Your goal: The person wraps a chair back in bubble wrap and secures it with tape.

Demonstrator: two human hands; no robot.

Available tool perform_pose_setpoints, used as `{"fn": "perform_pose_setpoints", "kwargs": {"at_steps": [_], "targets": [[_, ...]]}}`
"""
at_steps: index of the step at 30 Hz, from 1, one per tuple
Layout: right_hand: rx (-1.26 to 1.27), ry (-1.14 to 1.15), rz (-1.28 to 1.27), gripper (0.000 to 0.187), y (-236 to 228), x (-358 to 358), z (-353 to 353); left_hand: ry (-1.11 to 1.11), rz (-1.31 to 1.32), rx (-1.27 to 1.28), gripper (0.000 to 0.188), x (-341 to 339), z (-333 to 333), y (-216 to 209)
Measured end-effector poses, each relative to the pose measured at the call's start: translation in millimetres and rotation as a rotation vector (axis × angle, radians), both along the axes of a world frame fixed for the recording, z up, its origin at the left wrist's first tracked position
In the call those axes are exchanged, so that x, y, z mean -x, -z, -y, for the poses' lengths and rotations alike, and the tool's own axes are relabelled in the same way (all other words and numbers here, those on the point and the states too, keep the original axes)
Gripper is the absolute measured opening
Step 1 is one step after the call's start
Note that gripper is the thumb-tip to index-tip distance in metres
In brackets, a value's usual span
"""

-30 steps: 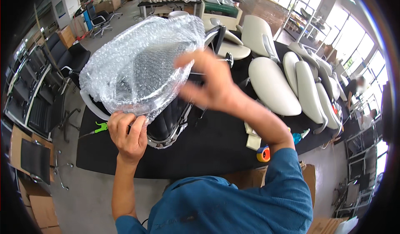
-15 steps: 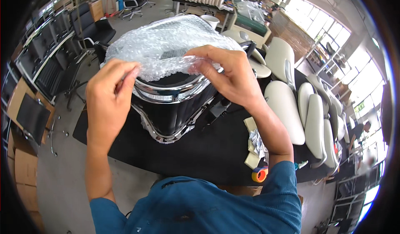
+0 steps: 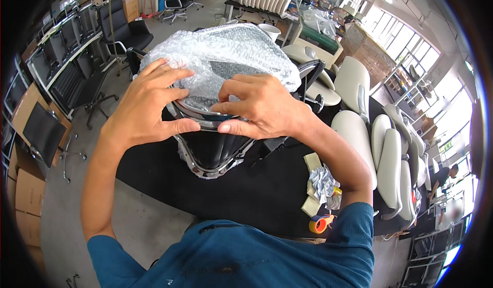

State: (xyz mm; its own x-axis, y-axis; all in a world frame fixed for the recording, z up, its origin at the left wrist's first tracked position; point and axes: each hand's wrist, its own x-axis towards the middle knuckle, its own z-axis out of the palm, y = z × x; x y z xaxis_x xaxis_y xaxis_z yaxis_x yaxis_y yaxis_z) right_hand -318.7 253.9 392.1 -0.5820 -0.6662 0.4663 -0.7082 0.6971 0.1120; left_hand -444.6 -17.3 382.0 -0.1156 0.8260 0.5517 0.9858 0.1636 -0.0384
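Note:
A bulky black piece with curved chrome trim [image 3: 208, 175] stands on the black tabletop, its upper part draped in clear bubble wrap [image 3: 236, 39]. My left hand [image 3: 149, 106] rests over the wrap's near left side, fingers spread and thumb stretched along the chrome rim. At the wrap's near edge, my right hand [image 3: 264, 106] has bent fingers on the film and its thumb low against the rim. The film lies bunched between both hands. Exactly how the right fingertips hold it is partly hidden.
On the black table [image 3: 246, 195] lie an orange tape roll [image 3: 319, 224], crumpled silver wrapping [image 3: 323, 184] and pale foam strips [image 3: 311, 206]. Several cream padded cushions [image 3: 354, 134] crowd its right side. Office chairs [image 3: 120, 26] and cardboard boxes [image 3: 30, 193] stand at left.
Both hands have come down from the lifted wrap edge onto the near rim. My left hand's pinch has opened and its fingers have spread. The film now lies lower against the chrome.

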Motion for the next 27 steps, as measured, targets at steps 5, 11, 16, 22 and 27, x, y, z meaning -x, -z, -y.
{"fn": "perform_pose_setpoints", "kwargs": {"at_steps": [5, 11, 16, 22, 27], "targets": [[0.357, 0.003, 0.371, 0.045, -4.6, 5.7, 8.8, 0.051, 0.184, 0.053, 0.055, 0.8, 1.3, -9.5], [0.185, 0.072, 0.446, 0.063, -6.8, 21.6, 15.5, 0.064, 0.115, 0.046, 0.043, -5.2, -15.6, 6.4], [0.457, 0.115, 0.653, 0.067, -8.3, 26.2, 26.2, 0.040, 0.200, 0.180, 0.043, 2.3, -15.7, -0.4], [0.399, 0.132, 0.759, 0.060, -7.6, 31.6, 26.3, 0.132, 0.300, -0.156, 0.039, -0.5, 5.0, 0.3], [0.448, 0.132, 0.779, 0.060, -4.4, 35.6, 23.4, 0.215, -0.200, -0.315, 0.027, -4.5, 11.2, 16.0]]}}
